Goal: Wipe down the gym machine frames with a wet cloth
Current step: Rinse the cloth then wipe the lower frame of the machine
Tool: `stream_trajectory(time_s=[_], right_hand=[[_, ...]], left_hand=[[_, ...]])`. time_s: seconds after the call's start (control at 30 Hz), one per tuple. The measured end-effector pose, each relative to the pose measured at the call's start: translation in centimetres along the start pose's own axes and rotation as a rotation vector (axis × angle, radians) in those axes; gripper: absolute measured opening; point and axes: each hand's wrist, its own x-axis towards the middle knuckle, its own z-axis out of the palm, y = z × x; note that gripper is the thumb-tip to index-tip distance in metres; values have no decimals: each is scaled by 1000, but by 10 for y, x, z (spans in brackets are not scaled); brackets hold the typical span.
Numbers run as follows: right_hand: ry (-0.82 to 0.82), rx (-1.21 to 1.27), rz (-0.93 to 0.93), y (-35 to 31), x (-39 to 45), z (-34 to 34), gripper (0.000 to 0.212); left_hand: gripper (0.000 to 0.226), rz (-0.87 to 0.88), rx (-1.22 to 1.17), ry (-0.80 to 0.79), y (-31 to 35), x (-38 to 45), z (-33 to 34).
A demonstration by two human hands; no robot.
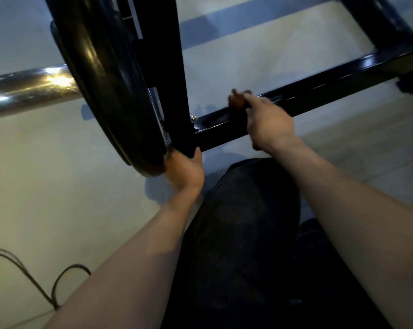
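Cloth [236, 102], brownish and blurred, sits on the low black frame bar [319, 91] that runs across the pale floor [58, 186], the right hand [269, 122] pinching it. The left hand [185, 168] grips the foot of the black upright post [179, 67], beside a black weight plate [101, 79]. No readable writing shows.

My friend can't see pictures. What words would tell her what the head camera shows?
A person's right hand presses a brownish cloth onto a black floor bar of a gym machine, while the left hand holds the base of its black upright post. A black weight plate on a shiny steel bar hangs at left, above a pale floor.
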Motion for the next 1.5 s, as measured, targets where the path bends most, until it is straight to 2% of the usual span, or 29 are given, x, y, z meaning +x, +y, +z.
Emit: stream_trajectory(time_s=[0.07, 0.1, 0.13, 0.2, 0.27, 0.33, 0.4, 0.5, 0.57, 0.6, 0.67, 0.73, 0.77, 0.83, 0.97, 1.03, 1.1, 1.2, 1.3, 1.37, 1.5], right_hand=[[30, 26, 202, 15, 11, -5, 47], [18, 25, 217, 6, 11, -2, 50], [-13, 29, 160, -10, 6, 1, 57], [-114, 59, -95, -43, -12, 14, 76], [-186, 37, -326, -51, -21, 20, 73], [-189, 28, -391, -31, -6, 7, 61], [-150, 10, -240, 1, 15, -10, 52], [21, 14, 183, 48, 33, -27, 43], [55, -2, 287, 38, 29, -21, 42], [38, 13, 243, 21, 23, -14, 46], [-54, 86, 1, -17, 4, 4, 58], [-160, 126, -243, -37, -16, 13, 57], [-167, 130, -304, -34, -17, 10, 53], [-124, 104, -250, -13, -3, -5, 50], [21, 60, 233, 45, 26, -35, 45], [74, 96, 372, 46, 26, -31, 44], [51, 133, 260, 13, 20, -16, 49], [-120, 138, -93, -49, -8, 17, 58], [-178, 15, -249, -63, -23, 22, 63], [-192, -45, -211, -42, -9, 3, 58], [-110, -63, 185, 9, 24, -39, 41]], left_hand=[[59, -7, -20, -4, 1, -2, 0], [60, -11, -24, -2, 1, -2, -1], [63, -10, -21, -2, 2, -2, -1], [66, -5, -15, -4, -1, -3, -1], [64, 16, -26, -14, -3, -3, -2], [65, 47, -24, -15, -6, -2, -2], [69, 51, -4, -26, -6, -1, -3], [69, 59, -2, -26, -6, -2, -4], [70, 70, -20, -14, -6, -3, -3], [71, 64, -24, -12, -6, -4, -3], [71, 38, -19, -17, -5, -3, -3], [70, 36, -24, -22, -6, -3, -2], [70, 45, -30, -23, -7, -2, -2], [67, 59, -39, -34, -8, -1, -3], [66, 11, -74, -47, -6, 0, -1], [69, -13, -78, -41, -4, -1, 1], [70, -25, -86, -26, -4, -2, 3], [66, -19, -95, -13, -4, -2, 4], [65, -19, -116, -18, -8, 1, 5], [72, -40, -106, -31, -11, 1, 9], [81, -151, -190, -103, -4, -2, 14]])
